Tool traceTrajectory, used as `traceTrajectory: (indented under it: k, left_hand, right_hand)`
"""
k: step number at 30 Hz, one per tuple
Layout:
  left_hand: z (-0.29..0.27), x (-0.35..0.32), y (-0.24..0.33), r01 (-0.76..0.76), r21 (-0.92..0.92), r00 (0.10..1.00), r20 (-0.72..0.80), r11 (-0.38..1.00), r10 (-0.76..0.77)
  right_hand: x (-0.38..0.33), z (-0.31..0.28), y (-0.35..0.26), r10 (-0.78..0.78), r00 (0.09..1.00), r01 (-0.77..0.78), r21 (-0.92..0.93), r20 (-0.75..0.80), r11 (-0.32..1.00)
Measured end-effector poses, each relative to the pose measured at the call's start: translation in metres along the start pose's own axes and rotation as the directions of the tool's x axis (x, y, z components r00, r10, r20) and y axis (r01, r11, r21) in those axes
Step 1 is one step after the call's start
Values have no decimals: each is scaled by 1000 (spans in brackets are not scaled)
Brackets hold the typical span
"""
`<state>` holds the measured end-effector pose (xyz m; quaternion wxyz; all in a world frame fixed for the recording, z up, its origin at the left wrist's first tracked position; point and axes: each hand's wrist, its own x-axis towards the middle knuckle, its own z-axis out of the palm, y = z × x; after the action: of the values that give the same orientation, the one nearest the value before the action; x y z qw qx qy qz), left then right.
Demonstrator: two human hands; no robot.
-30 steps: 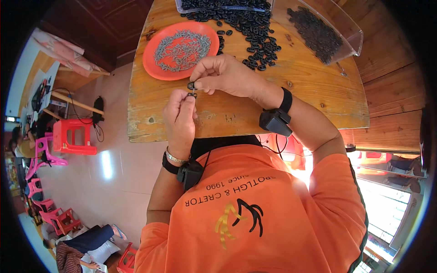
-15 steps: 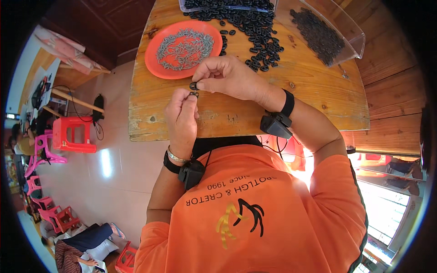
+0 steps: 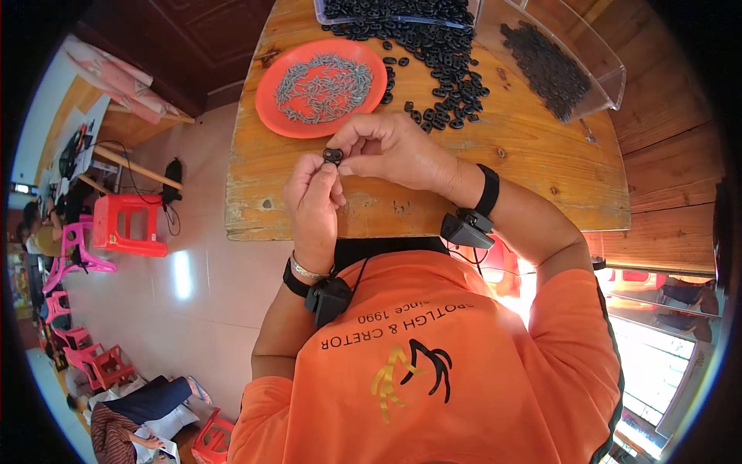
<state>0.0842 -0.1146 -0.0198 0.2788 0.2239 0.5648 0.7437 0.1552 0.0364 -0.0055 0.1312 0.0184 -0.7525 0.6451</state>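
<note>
From the head camera, the person's left hand (image 3: 313,203) and right hand (image 3: 390,148) meet above the near edge of the worn wooden desk (image 3: 541,166). Between them sits a small black oval plastic part (image 3: 333,156). The left thumb and forefinger are pressed together on it from below, and the right hand's fingertips pinch it from the side; the other fingers of both hands are curled in.

Toward the far left part of the desk lies a round orange plastic plate (image 3: 269,93) covered with small grey metal pieces (image 3: 325,83). Just to its right, a loose heap of small black plastic parts (image 3: 437,54) spreads across the far middle of the desk. At the far right corner stands a clear plastic tray (image 3: 610,73) holding more dark pieces. Off the desk's left edge, on the tiled floor, stands a red plastic stool (image 3: 124,224).
</note>
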Motion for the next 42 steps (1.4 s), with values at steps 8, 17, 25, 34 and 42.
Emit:
traceTrajectory:
  k: [8,17,25,34,42]
  left_hand:
    - [3,-1,6,9,-29,1000,-3,1000,-9]
    - [-4,-5,23,-139,273,982,162,952,97]
    - [-8,-2,26,-615,624,773,360,481,522]
    - [-22,9,12,-727,627,622,428,281,656]
    - [-15,8,4,-735,589,613,364,336,701]
  right_hand:
    - [-2,7,-2,-65,997,64,-15,-42,998]
    - [-5,3,-8,-6,1000,6,209,-2,978]
    - [-7,1,-25,3,999,-16,275,47,961]
    - [-11,6,-32,25,996,-54,343,87,938]
    - [-18,16,-33,-101,994,111,322,-47,940]
